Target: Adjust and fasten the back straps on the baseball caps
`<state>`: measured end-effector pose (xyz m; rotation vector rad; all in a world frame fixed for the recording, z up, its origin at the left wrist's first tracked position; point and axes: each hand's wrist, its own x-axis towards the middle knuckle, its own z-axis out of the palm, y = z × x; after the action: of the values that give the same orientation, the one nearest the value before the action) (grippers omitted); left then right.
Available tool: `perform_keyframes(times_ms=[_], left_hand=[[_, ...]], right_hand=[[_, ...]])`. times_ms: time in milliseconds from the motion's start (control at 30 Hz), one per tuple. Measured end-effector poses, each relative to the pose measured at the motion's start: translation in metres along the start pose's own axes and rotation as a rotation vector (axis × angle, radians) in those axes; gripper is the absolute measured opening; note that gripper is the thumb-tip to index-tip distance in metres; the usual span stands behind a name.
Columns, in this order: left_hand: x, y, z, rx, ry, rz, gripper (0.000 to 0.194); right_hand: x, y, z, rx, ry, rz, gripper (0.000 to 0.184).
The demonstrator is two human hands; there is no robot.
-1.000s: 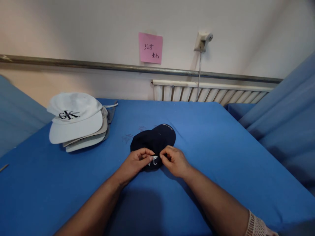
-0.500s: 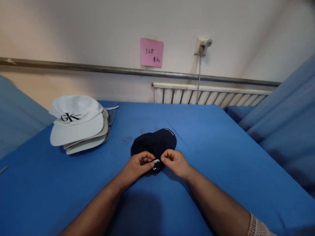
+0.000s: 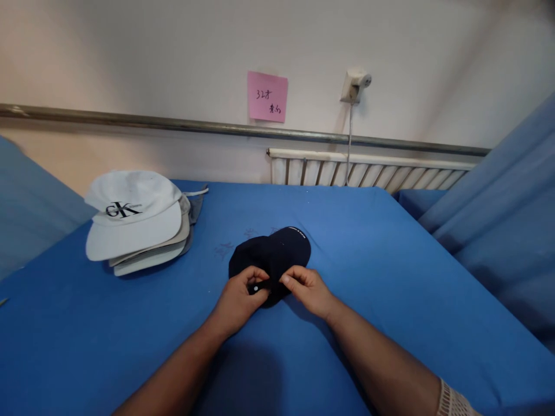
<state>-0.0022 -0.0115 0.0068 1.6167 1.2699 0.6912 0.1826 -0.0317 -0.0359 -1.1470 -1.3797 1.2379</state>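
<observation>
A dark navy baseball cap (image 3: 271,251) lies on the blue cloth in front of me, its brim turned to the far right with small white lettering along the edge. My left hand (image 3: 243,297) pinches the cap's back strap (image 3: 260,286) between thumb and fingers; a small round pale mark shows on the strap. My right hand (image 3: 310,288) pinches the near right edge of the same cap, thumb against forefinger. The strap's buckle is hidden from view.
A stack of caps, topped by a white cap (image 3: 134,214) with black letters, stands at the left. Behind the blue-covered table (image 3: 390,277) are a radiator (image 3: 321,169), a metal rail (image 3: 182,123) and a wall socket (image 3: 356,86). Blue curtains (image 3: 503,231) hang at the right.
The white piece and shiny metal bit seen at the left fingertips are out of sight; a dark strap with a round mark shows there now. The cap stays almost in place.
</observation>
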Motion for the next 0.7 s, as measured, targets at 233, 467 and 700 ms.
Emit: perform_keyframes(times_ms=[233,467,700], left_hand=[[-0.006,0.006,-0.018,-0.233,-0.338,-0.091,0.04],[-0.005,0.005,-0.014,-0.122,-0.208,-0.046,0.029],[-0.006,0.003,-0.012,-0.125,-0.012,0.071,0.02]], right_hand=[[0.003,-0.003,-0.009,-0.018,0.009,0.026,0.018],[0.003,-0.01,-0.023,-0.072,-0.027,0.043,0.017],[0.0,-0.013,-0.024,-0.125,-0.19,0.026,0.014]])
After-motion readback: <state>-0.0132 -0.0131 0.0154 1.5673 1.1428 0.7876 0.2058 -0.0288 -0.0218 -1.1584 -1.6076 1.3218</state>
